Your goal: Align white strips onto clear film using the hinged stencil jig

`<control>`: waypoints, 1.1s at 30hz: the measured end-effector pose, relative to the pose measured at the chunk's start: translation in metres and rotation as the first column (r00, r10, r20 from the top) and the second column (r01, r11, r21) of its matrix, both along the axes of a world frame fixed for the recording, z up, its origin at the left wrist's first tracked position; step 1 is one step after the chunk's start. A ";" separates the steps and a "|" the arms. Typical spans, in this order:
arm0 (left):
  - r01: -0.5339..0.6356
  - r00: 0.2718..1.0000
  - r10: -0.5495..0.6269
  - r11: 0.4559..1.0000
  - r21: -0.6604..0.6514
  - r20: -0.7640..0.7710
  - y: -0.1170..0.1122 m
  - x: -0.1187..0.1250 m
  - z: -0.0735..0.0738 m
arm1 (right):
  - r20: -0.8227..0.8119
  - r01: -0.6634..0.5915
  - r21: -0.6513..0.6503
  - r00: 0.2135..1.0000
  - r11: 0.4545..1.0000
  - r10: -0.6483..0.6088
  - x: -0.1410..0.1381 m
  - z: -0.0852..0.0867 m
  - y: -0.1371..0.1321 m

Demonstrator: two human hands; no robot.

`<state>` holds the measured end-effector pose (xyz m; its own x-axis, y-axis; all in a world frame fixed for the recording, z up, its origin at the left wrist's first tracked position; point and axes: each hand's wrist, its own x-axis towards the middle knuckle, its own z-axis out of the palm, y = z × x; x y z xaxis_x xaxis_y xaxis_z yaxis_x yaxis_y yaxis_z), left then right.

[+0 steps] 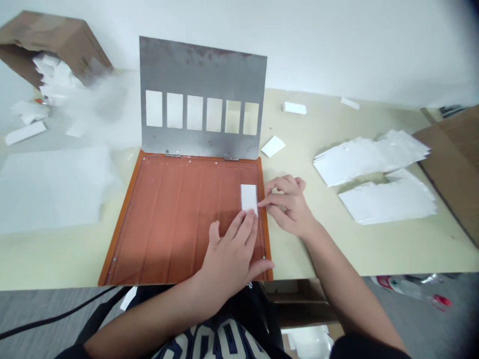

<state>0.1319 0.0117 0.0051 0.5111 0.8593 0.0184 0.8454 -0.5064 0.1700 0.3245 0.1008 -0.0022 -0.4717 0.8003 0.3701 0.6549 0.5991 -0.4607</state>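
Note:
An orange-brown ribbed tray (168, 214) lies in front of me, with a grey metal lid (202, 65) hinged upright at its far edge; the lid has several rectangular windows. One small white rectangular piece (248, 196) lies in the tray's rightmost groove. My left hand (232, 252) rests flat on the tray, fingers stretched out, fingertips touching the piece's near end. My right hand (288, 204) sits at the tray's right rim, fingers curled, its index fingertip touching the piece's right edge.
Two stacks of white sheets or bags (374, 157) lie on the table (337, 244) to the right. Loose white pieces (273, 146) lie beyond the tray. A tipped cardboard box (56, 40) spills white pieces at the far left. A brown board (456, 164) is at the right edge.

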 end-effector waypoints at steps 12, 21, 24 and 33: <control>0.002 1.000 -0.003 0.996 -0.093 -0.010 -0.001 0.001 -0.004 | 0.008 0.019 0.017 1.000 1.000 -0.019 -0.003 -0.002 0.000; 0.003 0.995 0.027 0.956 -0.293 0.100 0.004 -0.006 0.009 | 0.098 0.141 0.007 0.985 0.990 -0.141 -0.013 -0.015 0.005; 0.000 0.994 0.037 0.944 -0.331 0.106 0.005 -0.007 0.013 | 0.080 0.161 -0.032 0.984 0.987 -0.158 -0.018 -0.014 0.007; 0.116 0.988 -0.084 0.959 -0.260 0.132 0.011 -0.017 -0.003 | -0.111 0.143 -0.251 0.978 0.957 -0.176 -0.029 -0.001 0.001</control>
